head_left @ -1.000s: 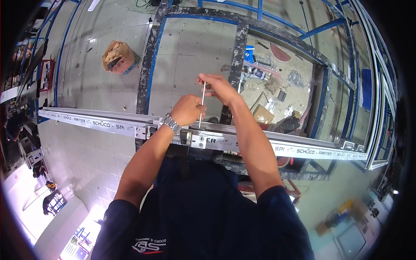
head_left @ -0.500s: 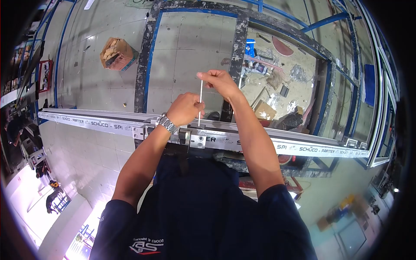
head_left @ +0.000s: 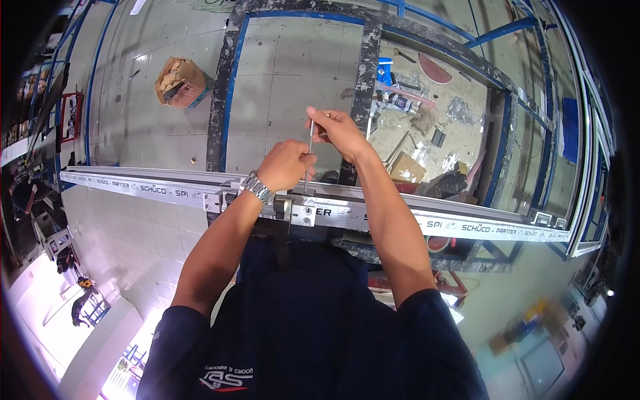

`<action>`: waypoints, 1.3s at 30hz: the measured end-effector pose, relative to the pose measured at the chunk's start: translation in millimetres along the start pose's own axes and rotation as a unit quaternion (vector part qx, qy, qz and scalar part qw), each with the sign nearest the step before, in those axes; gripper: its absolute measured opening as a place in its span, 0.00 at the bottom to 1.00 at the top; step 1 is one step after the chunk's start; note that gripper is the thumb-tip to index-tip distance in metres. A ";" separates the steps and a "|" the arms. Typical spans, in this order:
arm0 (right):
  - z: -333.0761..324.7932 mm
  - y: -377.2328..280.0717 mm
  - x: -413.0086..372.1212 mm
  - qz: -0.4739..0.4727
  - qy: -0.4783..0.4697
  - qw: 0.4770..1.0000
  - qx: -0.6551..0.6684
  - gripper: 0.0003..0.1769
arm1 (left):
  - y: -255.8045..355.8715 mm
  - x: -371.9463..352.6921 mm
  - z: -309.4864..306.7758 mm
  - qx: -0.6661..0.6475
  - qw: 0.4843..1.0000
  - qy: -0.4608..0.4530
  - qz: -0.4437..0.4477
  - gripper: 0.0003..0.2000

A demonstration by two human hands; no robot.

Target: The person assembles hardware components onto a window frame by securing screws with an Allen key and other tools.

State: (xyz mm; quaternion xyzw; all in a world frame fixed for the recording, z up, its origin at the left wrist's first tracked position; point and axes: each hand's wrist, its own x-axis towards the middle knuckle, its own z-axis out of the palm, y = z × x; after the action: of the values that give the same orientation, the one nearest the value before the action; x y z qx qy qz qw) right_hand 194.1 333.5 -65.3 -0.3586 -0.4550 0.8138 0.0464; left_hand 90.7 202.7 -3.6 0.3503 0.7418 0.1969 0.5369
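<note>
My right hand (head_left: 339, 135) is closed, pinching the upper end of a thin metal rod (head_left: 311, 139) that stands nearly upright. Lower down, the curled fingers of my left hand (head_left: 287, 165) close around the same rod; a metal watch is on that wrist. The rod's bottom end meets the upper side of a long aluminium profile (head_left: 153, 191) covered in printed film. Just below the rod, a silver bracket with holes (head_left: 305, 215) sits against the profile's near face. Its dark middle section is partly hidden by my left wrist.
A black, blue-edged steel frame (head_left: 222, 100) supports the profile. Beyond it, a torn cardboard box (head_left: 181, 83) stands on the tiled floor. Tools and scraps, with a blue container (head_left: 385, 70), lie inside the right part of the frame. More profiles (head_left: 587, 147) rise at the far right.
The rod looks darker and leans slightly differently at its top. My right hand has shifted a little, its thumb tip slightly higher and to the right. My left hand stays nearly in place.
</note>
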 end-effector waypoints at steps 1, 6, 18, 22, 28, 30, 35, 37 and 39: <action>1.4 0.2 -1.3 0.006 -0.005 1.000 0.020 0.24 | -0.1 0.6 -0.5 0.002 1.000 0.000 -0.001 0.13; -1.0 2.9 8.1 -0.001 0.060 0.981 -0.187 0.28 | 2.5 -0.5 -2.3 0.017 1.000 -0.001 -0.009 0.13; 30.2 -25.9 -5.9 -0.052 0.210 0.818 -0.532 0.28 | 1.4 3.9 1.1 0.058 0.998 -0.001 -0.013 0.14; 23.3 -17.9 -5.8 -0.083 0.202 0.838 -0.501 0.28 | 1.1 6.5 0.1 0.043 0.999 -0.010 -0.028 0.15; 2.8 -2.5 4.2 -0.155 0.168 0.910 -0.345 0.28 | 0.4 16.1 -0.1 -0.005 0.999 -0.005 -0.036 0.15; 2.6 -0.2 5.6 -0.134 0.151 0.924 -0.324 0.28 | -0.6 20.1 -1.0 0.011 0.999 -0.006 -0.032 0.15; -3.7 9.6 12.1 -0.060 0.084 0.977 -0.187 0.24 | -7.8 22.8 -2.4 0.004 0.998 -0.034 -0.051 0.14; -3.0 9.3 8.1 0.010 0.052 0.998 -0.031 0.22 | -3.9 20.2 -2.6 -0.007 0.998 -0.031 -0.050 0.14; 2.1 8.0 4.1 0.059 0.074 0.995 0.039 0.19 | 2.8 17.1 -3.4 -0.016 0.999 -0.024 -0.042 0.13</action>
State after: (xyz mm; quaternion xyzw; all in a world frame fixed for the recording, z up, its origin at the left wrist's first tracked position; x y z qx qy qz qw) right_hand 191.8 328.9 -73.0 -0.4420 -0.3960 0.8036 0.0459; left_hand 85.3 217.5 -11.8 0.3148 0.7395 0.1774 0.5679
